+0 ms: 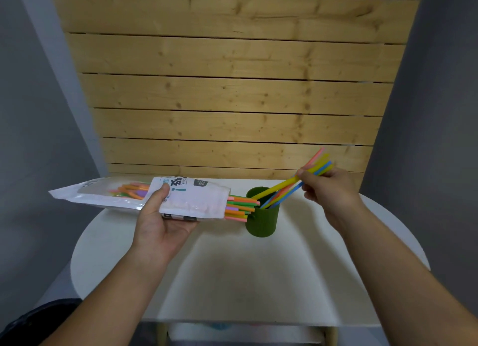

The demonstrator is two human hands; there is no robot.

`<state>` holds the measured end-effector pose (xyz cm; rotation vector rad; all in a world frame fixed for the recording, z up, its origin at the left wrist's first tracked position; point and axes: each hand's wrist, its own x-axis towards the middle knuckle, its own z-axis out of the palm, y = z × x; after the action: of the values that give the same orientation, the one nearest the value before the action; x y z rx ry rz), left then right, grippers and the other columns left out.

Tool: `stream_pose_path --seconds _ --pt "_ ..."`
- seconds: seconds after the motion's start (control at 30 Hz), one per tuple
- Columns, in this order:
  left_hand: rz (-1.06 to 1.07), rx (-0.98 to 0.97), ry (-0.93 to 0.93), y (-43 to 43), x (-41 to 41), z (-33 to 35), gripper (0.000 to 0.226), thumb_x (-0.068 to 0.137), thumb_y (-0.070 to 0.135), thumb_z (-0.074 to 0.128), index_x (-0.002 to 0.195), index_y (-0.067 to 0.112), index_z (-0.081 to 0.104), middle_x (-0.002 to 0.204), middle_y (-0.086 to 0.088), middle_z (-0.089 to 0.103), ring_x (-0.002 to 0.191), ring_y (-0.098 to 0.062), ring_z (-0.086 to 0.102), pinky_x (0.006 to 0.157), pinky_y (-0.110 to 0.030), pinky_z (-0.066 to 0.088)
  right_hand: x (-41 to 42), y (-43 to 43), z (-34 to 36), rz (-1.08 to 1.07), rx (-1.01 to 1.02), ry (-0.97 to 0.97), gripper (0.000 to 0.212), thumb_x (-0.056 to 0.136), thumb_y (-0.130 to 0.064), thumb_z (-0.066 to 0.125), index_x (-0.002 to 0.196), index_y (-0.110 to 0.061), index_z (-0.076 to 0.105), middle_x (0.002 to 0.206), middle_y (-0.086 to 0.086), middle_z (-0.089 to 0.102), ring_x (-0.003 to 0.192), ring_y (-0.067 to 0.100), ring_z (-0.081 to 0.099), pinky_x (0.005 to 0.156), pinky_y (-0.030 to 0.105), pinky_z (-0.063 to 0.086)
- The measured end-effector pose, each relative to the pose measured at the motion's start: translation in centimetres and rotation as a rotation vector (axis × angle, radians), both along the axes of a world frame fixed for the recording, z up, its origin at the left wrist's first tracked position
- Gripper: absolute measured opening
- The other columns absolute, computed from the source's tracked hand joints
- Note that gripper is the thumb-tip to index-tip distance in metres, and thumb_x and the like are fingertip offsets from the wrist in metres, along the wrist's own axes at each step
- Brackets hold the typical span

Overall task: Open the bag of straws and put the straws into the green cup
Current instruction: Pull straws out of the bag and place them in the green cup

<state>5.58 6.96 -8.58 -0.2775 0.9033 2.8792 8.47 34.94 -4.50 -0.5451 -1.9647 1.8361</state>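
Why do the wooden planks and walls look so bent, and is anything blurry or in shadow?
Head view: the wide-angle lens warps the planks and grey walls toward the edges; soft shadows fall on the table below the bag; the straws in the right hand look slightly smeared; no harsh glare.

On the bag (196, 203) — "Drink", "吸!"

The white counter (232, 273), rounded at its sides, carries one green cup (262, 224), standing upright near the far edge, right of the middle.
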Motion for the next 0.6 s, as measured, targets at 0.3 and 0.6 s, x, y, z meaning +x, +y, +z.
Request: stream_pose_path --seconds 0.3,0.6 --pt "-0.008 -0.024 -0.002 -0.4 0.1 0.2 0.021 0.094 0.023 0.065 0.113 0.015 0.067 0.115 -0.011 0.076 0.106 -0.031 0.072 0.089 -0.050 0.057 -1.5 -2.2 -2.7 -0.062 0.057 -0.020 0.019 0.087 -0.023 0.073 0.093 -0.005 0.071 0.082 0.011 0.069 0.075 0.020 0.067 0.069 0.033 0.056" --pt "-0.022 -0.039 -0.003 0.2 0.7 0.3 0.017 0.094 0.022 0.066 0.109 0.015 0.066 0.116 -0.014 0.074 0.109 -0.032 0.070 0.100 -0.054 0.051 -1.0 -2.4 -3.4 -0.124 -0.060 -0.126 0.057 0.084 -0.022 0.077 0.131 -0.006 0.049 0.108 0.013 0.065 0.087 0.024 0.070 0.092 0.046 0.056"
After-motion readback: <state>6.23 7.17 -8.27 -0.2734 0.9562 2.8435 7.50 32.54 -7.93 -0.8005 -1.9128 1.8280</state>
